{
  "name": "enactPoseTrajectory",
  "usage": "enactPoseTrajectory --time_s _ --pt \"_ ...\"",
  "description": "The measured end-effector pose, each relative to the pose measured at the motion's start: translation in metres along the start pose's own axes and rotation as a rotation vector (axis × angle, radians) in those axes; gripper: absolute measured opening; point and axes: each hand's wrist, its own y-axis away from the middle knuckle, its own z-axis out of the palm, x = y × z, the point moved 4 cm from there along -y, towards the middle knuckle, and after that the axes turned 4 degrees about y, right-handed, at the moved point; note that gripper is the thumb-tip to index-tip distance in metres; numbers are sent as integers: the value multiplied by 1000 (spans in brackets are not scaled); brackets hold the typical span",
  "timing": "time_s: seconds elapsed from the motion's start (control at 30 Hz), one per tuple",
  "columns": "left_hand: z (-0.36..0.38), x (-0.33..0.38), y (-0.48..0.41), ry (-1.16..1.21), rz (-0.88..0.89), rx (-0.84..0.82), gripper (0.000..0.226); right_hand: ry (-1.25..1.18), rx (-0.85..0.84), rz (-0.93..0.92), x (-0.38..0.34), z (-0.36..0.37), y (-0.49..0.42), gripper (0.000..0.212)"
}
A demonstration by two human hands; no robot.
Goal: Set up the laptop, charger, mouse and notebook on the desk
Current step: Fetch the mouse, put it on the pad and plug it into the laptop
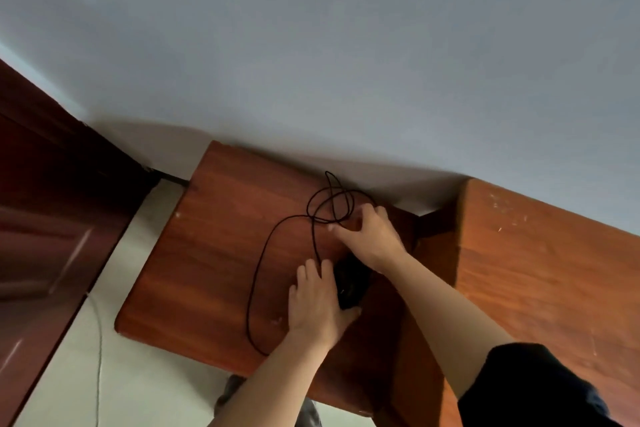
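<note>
Pale grey-blue wall point(311, 45) fills the whole upper half of the frame. Below it, a reddish-brown wooden desk point(214, 253) sits in the centre, its far edge against the wall. A taller wooden unit point(536, 270) of the same colour stands along the right side. A dark red door point(45, 218) runs down the left edge, with light floor point(138, 392) showing at the lower left. Two bare forearms reach in from the bottom, the right one ending in a black sleeve point(530, 388). Of the hands, the right hand point(369, 236) is curled over a bundle of loops in a black cable point(313, 218) and grips them near the desk's far edge. The left hand point(318, 305) lies flat with straight fingers, pressed against the left side of a black mouse point(349, 284), which rests on the desk between the two hands.
</note>
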Motion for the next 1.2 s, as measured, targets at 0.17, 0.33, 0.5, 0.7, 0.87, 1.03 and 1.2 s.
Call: enactPoseTrajectory --time_s 0.17,0.33,0.5,0.7,0.87,1.03,1.2 --pt "-12 -20 -5 78 167 -35 59 -74 59 74 -9 3 -30 43" --pt "-46 -58 2 272 218 41 51 -56 35 79 2 -5 -27 28" --pt "-71 -83 7 358 41 175 52 64 -89 98 14 2 -5 33" --pt "-73 -92 9 362 -68 170 55 255 -349 18 15 30 30 58" --pt "-71 -101 14 405 -95 163 52 650 -331 -151 6 65 63 61" --pt "-79 -119 23 418 -63 143 51 626 -167 -194 -7 81 87 37" --pt "-121 -114 34 438 44 189 54 -59 -73 2 -20 46 108 14"
